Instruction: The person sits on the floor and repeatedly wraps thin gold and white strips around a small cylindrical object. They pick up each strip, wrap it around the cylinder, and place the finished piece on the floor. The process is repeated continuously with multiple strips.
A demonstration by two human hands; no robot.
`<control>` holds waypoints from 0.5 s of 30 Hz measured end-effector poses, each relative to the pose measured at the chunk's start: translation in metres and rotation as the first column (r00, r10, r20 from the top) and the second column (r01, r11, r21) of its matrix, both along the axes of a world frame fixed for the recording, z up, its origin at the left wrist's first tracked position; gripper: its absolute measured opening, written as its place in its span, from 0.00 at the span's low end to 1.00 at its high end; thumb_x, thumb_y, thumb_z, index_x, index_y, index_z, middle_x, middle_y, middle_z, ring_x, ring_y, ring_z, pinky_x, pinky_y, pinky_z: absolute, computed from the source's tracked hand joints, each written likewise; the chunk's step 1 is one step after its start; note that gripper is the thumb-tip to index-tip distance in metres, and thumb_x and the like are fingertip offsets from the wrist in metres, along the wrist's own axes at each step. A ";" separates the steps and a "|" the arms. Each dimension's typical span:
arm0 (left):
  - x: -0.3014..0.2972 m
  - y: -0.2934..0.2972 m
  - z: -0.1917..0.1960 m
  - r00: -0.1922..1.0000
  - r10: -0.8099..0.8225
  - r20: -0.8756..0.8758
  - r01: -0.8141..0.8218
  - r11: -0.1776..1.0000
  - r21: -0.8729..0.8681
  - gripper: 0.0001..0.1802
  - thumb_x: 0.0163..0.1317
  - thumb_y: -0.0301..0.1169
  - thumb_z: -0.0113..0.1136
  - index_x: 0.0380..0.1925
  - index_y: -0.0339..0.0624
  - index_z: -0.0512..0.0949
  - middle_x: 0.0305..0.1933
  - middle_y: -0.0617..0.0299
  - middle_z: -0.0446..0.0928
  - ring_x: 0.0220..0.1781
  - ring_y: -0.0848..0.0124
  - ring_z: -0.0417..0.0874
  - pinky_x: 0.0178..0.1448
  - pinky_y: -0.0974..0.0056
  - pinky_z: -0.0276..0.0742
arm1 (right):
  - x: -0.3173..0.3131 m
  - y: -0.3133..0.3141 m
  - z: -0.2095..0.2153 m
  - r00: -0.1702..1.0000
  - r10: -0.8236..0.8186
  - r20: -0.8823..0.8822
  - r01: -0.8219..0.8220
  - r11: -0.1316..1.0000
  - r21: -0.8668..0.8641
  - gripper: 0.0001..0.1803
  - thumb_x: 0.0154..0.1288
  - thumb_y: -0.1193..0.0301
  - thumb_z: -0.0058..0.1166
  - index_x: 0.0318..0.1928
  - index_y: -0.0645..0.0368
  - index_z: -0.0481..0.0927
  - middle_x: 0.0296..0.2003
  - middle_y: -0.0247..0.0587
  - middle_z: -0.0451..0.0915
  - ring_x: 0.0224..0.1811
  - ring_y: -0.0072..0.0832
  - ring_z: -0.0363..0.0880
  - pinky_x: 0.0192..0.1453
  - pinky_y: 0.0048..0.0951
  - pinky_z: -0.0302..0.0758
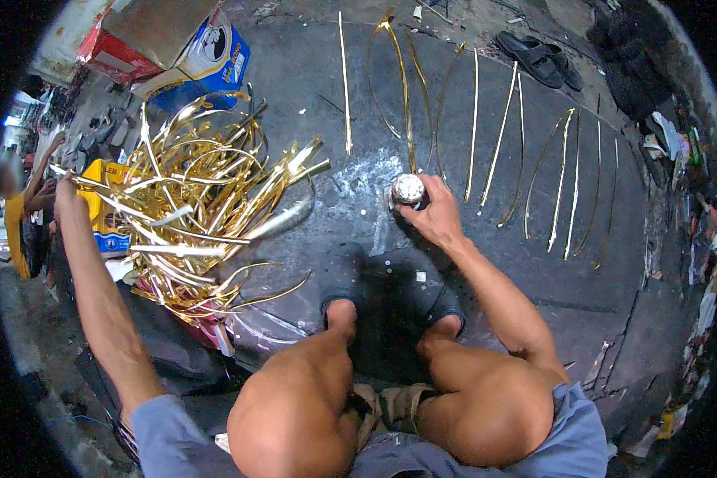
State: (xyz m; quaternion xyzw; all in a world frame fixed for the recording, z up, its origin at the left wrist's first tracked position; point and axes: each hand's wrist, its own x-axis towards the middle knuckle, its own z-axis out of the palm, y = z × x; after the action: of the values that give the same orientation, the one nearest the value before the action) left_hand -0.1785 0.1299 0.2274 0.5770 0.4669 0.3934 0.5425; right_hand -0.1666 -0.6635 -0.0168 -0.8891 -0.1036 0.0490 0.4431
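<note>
Clearly the right hand (434, 215) is closed around a small silvery round-topped container (408, 190) straight ahead, while the left hand (64, 191), grip unclear, reaches far left beside the tangled gold strips (199, 207)

so the whole setup is on the ground, a dark grey concrete floor (581, 263) that looks worn and has a whitish powdery smear (366, 179) near the middle. a pair of dark sandals (540, 57) sits at the far edge. top left there's a stack of cardboard boxes (175, 48), blue, red and plain brown ones. the right side is lined with scrappy litter (693, 239), bits of paper and plastic, plus some dark bundled stuff (629, 56) in the far corner. over on the left another person in a yellow top (16, 231) is nearby. light is flat and even, no hard shadows.
</note>
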 end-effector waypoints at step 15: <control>0.039 -0.492 -0.090 0.226 -0.885 -0.406 0.974 0.216 0.071 0.10 0.59 0.29 0.67 0.39 0.38 0.87 0.33 0.66 0.84 0.26 0.78 0.80 0.31 0.70 0.75 | 0.006 -0.040 -0.008 0.898 -0.392 -0.197 0.438 0.829 0.348 0.30 0.56 0.62 0.77 0.52 0.64 0.77 0.43 0.44 0.86 0.45 0.28 0.85 0.47 0.31 0.80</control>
State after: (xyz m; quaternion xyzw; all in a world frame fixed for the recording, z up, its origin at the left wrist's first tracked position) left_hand -0.1392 -0.3616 0.1376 0.8661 0.0227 -0.0347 0.4982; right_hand -0.1603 -0.7036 -0.0249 -0.7815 0.1110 -0.0176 0.6137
